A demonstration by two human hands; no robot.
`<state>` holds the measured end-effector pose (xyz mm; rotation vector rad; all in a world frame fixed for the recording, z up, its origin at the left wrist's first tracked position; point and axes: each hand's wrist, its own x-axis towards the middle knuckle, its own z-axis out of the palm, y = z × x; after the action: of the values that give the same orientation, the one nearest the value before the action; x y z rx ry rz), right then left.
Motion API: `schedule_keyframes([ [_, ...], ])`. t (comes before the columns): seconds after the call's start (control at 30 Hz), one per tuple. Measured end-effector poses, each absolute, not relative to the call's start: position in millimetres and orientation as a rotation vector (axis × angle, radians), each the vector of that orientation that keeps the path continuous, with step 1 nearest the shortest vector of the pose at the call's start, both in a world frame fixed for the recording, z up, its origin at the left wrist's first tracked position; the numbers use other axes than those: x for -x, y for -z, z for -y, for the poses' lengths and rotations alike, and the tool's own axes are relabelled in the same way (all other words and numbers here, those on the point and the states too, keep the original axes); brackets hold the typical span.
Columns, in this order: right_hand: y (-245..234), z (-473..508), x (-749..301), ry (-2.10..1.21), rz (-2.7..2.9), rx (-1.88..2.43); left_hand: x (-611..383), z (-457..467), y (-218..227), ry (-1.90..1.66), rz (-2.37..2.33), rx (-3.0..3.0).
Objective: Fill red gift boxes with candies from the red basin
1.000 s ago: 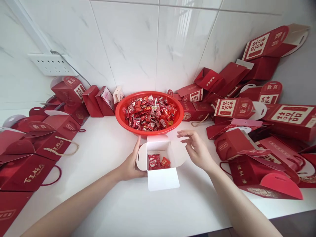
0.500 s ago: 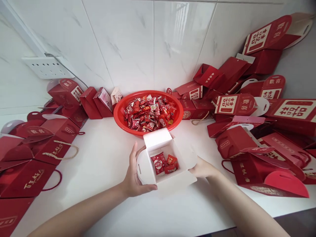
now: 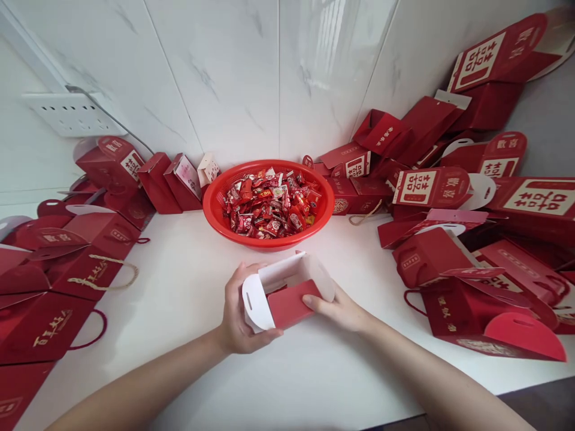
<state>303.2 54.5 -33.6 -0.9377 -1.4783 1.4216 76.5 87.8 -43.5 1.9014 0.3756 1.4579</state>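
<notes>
Between my two hands is a small red candy box (image 3: 294,304), white inside, its near flap folded inward over part of the opening. Its far side and the rounded end flaps still stand up. My left hand (image 3: 240,317) wraps the box's left end, thumb along the near bottom edge. My right hand (image 3: 336,306) grips the right end, with the thumb pressing on the red near flap. Only a sliver of the red candy wrappers (image 3: 275,289) inside shows; the flap hides the rest. Just behind the box, a red plastic basket (image 3: 269,242) holds many wrapped candies (image 3: 272,203).
Red gift boxes (image 3: 54,323) with rope handles line the left side. More red boxes (image 3: 476,299) are piled high on the right, some with open flaps. A power strip (image 3: 74,115) with a cable is on the tiled wall. The white table's front edge (image 3: 417,419) shows at lower right.
The near flap, hanging outward before, is now folded in over the candies. My right hand has moved left and up, its thumb now on that flap. The view has shifted slightly.
</notes>
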Motion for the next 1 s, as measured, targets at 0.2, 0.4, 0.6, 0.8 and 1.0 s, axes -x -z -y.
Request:
schedule_keyframes([
  [0.2,43.8,-54.1,-296.4,-1.041,1.575,0.989,-65.8,-105.6,51.9,-1.388,-0.437,-2.226],
  [0.4,46.1,-61.4,-305.1,-0.772,1.823,0.855,-60.4,-111.9,42.3,-1.196,-0.446,-2.364],
  [0.6,41.6,-60.3,-308.1,-0.665,1.835,0.938,-64.5,-106.4,25.3,-0.98,-0.522,-2.503],
  [0.8,36.3,-55.3,-305.7,-0.508,1.841,0.997,-64.1,-103.9,24.0,-0.862,-0.575,-2.648],
  [1.0,31.5,-50.4,-295.9,-0.445,1.663,1.054,-64.0,-98.4,25.3,-0.912,-0.644,-2.859],
])
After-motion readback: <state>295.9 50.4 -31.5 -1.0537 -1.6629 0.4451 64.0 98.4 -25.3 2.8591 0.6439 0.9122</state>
